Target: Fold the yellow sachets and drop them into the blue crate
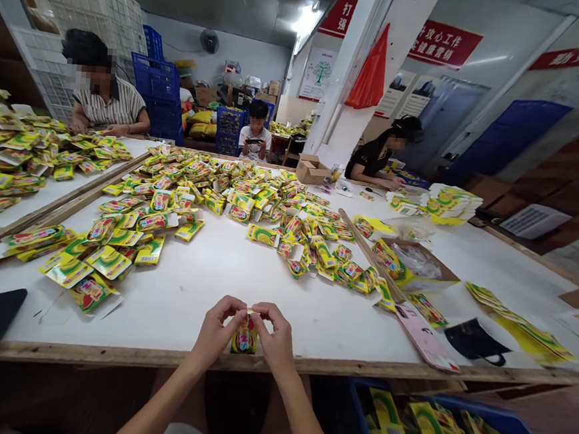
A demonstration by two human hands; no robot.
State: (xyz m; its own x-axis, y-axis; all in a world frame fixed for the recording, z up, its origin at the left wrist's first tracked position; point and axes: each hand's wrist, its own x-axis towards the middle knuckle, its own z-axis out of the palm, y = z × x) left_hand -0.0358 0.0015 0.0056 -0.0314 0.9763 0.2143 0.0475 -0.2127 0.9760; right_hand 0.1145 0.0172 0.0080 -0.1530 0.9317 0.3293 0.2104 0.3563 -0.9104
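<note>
A small yellow and green printed box stands at the table's front edge, between my two hands. My left hand pinches its upper left side, thumb and fingers at the top end. On the opposite side, my right hand grips the upper right in the same way. Both thumbs meet near the top of the box, where the fingers hide the flap. Beyond the hands lies a wide heap of similar boxes, many with white end flaps sticking out. More such boxes lie to the left.
A blue crate of boxes sits below the table at right. On the right are a pink phone-like item, a dark cup-like object and an open carton. Wooden strips divide the table. Several people sit around it.
</note>
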